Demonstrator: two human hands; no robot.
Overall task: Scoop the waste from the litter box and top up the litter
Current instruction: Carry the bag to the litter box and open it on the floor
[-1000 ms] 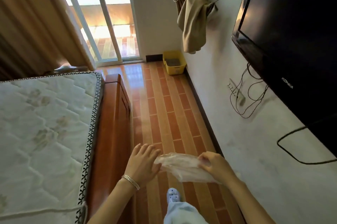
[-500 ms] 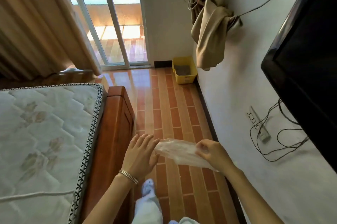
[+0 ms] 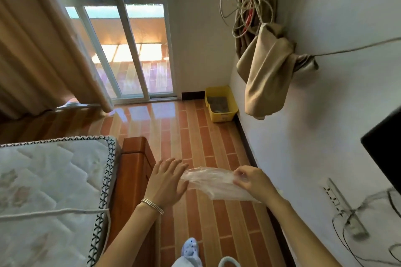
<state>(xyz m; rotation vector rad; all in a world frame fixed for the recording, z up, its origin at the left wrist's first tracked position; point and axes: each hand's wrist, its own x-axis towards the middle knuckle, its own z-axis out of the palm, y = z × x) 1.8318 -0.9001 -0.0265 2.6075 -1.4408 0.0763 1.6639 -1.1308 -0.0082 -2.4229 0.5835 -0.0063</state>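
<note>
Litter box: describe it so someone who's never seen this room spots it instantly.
Find the glass sliding door at the far end of the floor. In the corner to its right, under a hanging beige cloth, sits the litter box: the only yellow tub, holding grey litter.

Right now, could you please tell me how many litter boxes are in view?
1. The yellow litter box sits on the floor in the far corner, against the right wall, near the glass door. The bed may hide others.
</note>
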